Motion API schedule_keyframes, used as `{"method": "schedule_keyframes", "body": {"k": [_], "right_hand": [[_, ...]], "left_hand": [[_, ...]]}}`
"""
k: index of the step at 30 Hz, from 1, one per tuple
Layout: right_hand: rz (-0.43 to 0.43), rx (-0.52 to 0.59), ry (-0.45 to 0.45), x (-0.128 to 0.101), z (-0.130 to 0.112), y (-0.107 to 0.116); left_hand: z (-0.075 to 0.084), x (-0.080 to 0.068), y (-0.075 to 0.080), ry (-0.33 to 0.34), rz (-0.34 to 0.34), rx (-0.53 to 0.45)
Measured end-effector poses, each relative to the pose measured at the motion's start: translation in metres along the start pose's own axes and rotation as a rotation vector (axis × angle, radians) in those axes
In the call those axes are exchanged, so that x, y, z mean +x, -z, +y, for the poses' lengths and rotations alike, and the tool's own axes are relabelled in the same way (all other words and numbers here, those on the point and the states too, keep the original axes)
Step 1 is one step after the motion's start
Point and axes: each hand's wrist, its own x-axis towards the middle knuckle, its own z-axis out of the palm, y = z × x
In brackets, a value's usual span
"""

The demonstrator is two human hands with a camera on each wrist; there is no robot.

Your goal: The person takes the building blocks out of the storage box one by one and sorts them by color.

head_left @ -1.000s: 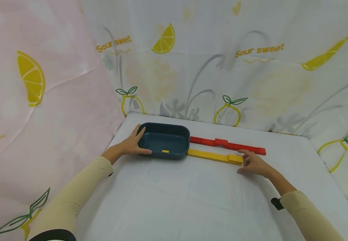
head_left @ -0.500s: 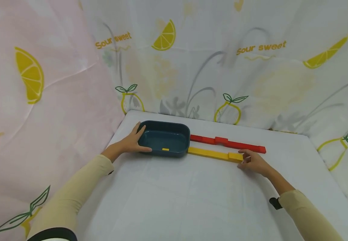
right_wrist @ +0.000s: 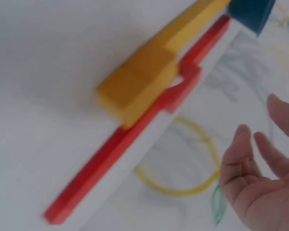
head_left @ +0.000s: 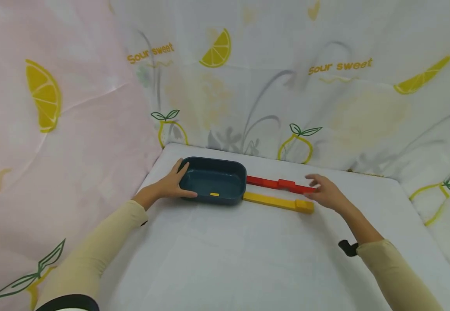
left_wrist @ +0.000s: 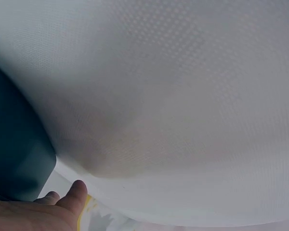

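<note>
A dark blue tray (head_left: pixel 230 172) sits at the back left of the white table, with a small yellow piece (head_left: pixel 214 194) inside. My left hand (head_left: pixel 170 185) rests against its left end, fingers straight on the rim and thumb along the near wall. In the left wrist view the tray's wall (left_wrist: pixel 14 154) stands beside that hand (left_wrist: pixel 43 214). A red row of blocks (head_left: pixel 275 184) and a yellow row (head_left: pixel 277 201) run rightward from the tray. My right hand (head_left: pixel 321 190) hovers open over the red row's right end and hides it. The right wrist view shows the yellow row (right_wrist: pixel 144 82), the red row (right_wrist: pixel 120 159) and the spread fingers (right_wrist: pixel 260 187).
A white cloth covers the table (head_left: pixel 228 259). Curtains printed with lemons (head_left: pixel 326 86) hang close behind and to the left (head_left: pixel 53 129). The table's back edge lies just past the red row.
My right hand has left the yellow row's right end and moved back over the red row's right end. The left hand and the tray stay put.
</note>
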Motion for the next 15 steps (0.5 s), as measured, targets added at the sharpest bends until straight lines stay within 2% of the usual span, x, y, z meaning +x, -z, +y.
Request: {"method": "schedule_keyframes", "body": {"k": [3,6,8,10,12,15], "right_hand": [[0.018,-0.028,0.210,0.030,-0.054,-0.017],[-0.066,-0.052,0.430,0.056,-0.096,-0.052],[-0.136,-0.078,0.523,0.070,-0.114,-0.076],[-0.190,-0.089,0.561,0.081,-0.124,-0.098],[-0.212,-0.084,0.558,0.091,-0.130,-0.115],[-0.230,-0.062,0.555,0.105,-0.137,-0.129]], "left_hand": [[-0.005,-0.005,0.004,0.009,0.022,-0.017],[-0.008,-0.008,0.001,0.015,0.029,-0.036],[-0.008,-0.007,-0.003,0.015,0.027,-0.036],[-0.006,-0.007,-0.006,0.010,0.021,-0.029],[-0.004,-0.006,-0.007,0.009,0.014,-0.019],[0.000,-0.005,-0.001,0.009,0.015,-0.007]]}}
